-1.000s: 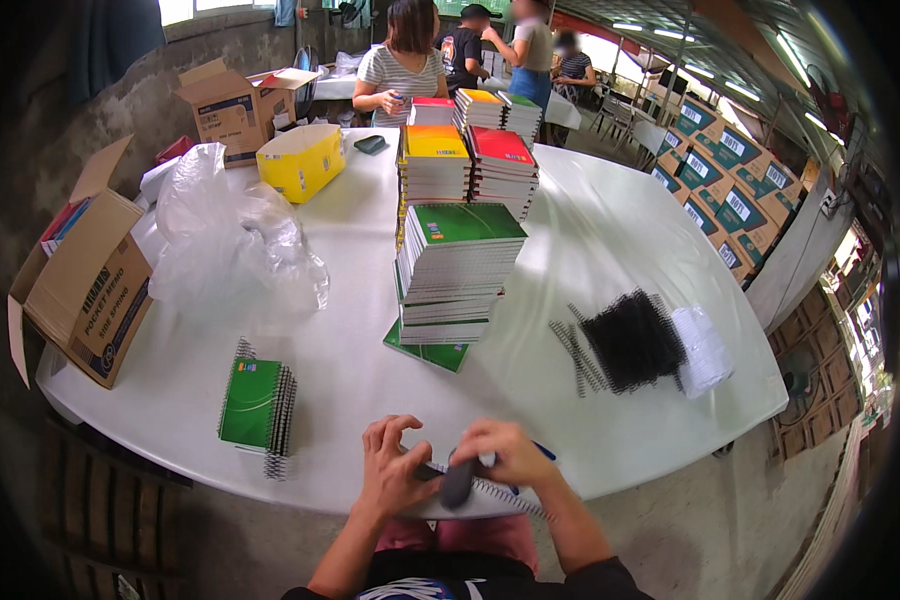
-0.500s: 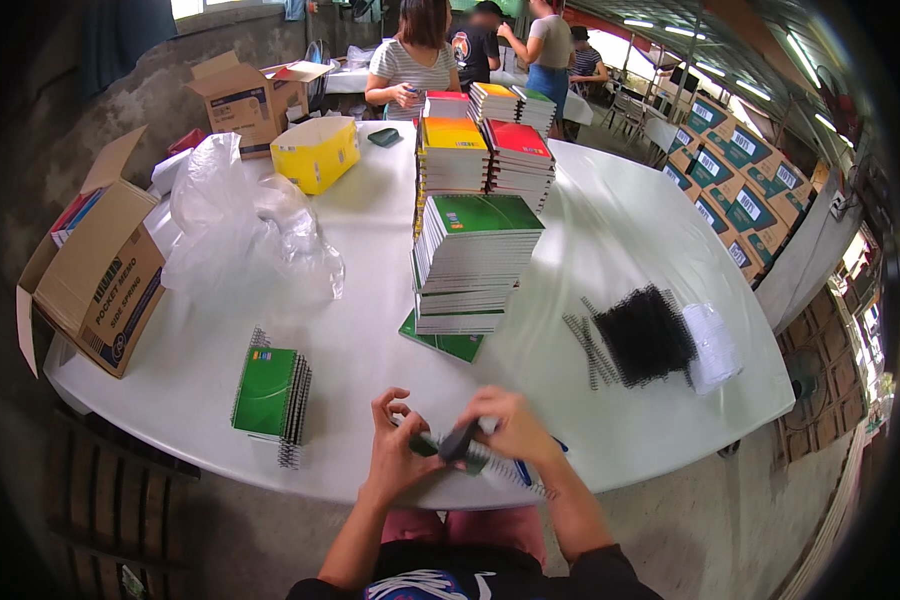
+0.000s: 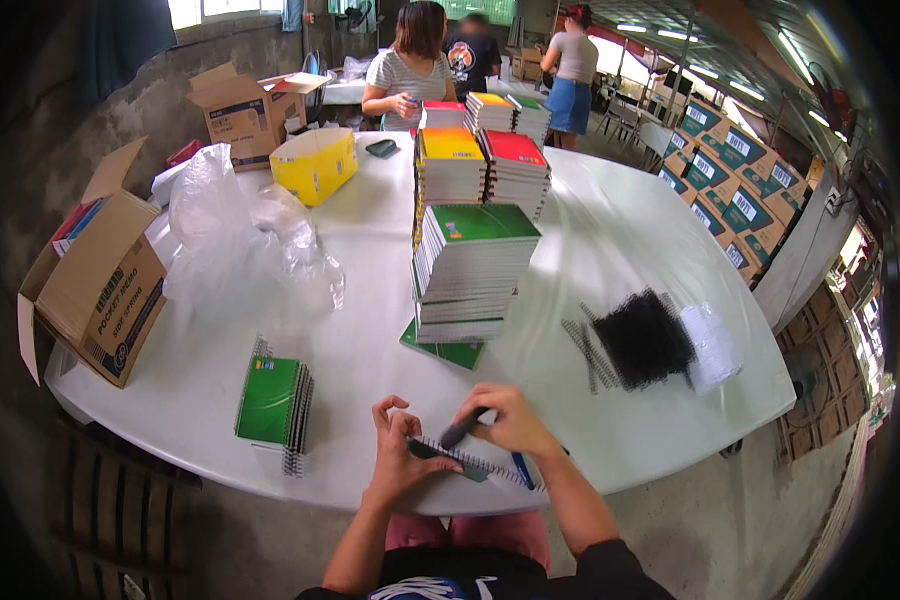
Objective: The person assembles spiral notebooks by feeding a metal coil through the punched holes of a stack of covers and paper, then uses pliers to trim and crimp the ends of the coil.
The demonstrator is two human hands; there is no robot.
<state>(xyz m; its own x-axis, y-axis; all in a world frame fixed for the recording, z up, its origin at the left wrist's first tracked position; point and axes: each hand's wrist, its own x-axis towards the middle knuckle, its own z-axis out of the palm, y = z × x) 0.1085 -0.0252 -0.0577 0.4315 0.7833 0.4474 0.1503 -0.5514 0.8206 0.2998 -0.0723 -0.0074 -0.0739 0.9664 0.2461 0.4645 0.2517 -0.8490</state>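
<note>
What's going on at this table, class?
The person's left hand holds a small green notebook near the edge of the table; the right hand holds a dark tool at its coil. Green coil-bound notebooks lie to the left, a tall green-topped stack stands ahead, and black coils lie to the right.

Tabletop (image 3: 370, 330): smooth, glossy white. Green notebook stack (image 3: 475, 270): shiny covers, matt paper edges. Dark handheld tool (image 3: 461, 430): matt. Clear bag (image 3: 215, 240): crinkled, shiny plastic. Left carton (image 3: 120, 290): matt cardboard. Wall (image 3: 115, 115): rough.

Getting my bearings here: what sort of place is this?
Probably a notebook-binding workshop, judging by the stack of green notebooks, the heap of black spiral coils and the piled cardboard cartons.
</note>
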